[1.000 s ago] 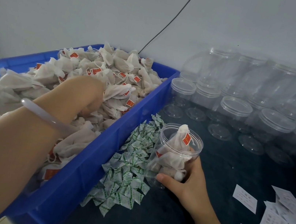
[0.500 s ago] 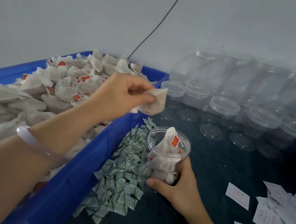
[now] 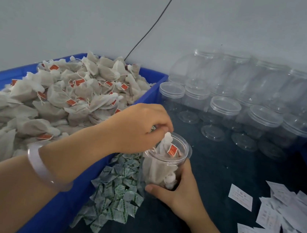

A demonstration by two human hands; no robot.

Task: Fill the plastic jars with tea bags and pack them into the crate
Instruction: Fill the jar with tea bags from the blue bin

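Observation:
My right hand (image 3: 176,190) grips a clear plastic jar (image 3: 162,169) on the dark table; several white tea bags lie inside it. My left hand (image 3: 138,129) hovers over the jar's mouth, its fingertips pinching the top of a tea bag (image 3: 167,145) with a red tag that pokes out of the opening. A blue crate (image 3: 68,199) on the left holds a heap of loose tea bags (image 3: 55,101).
Small green-and-white sachets (image 3: 115,190) are piled between the blue crate and the jar. Empty clear jars (image 3: 225,111) stand in rows at the back right. White paper slips (image 3: 279,231) lie scattered at the right. A black cable (image 3: 154,24) runs up the wall.
My left hand came out of the crate with a tea bag, carried it right, and now lowers it into the jar. My right hand kept holding the jar.

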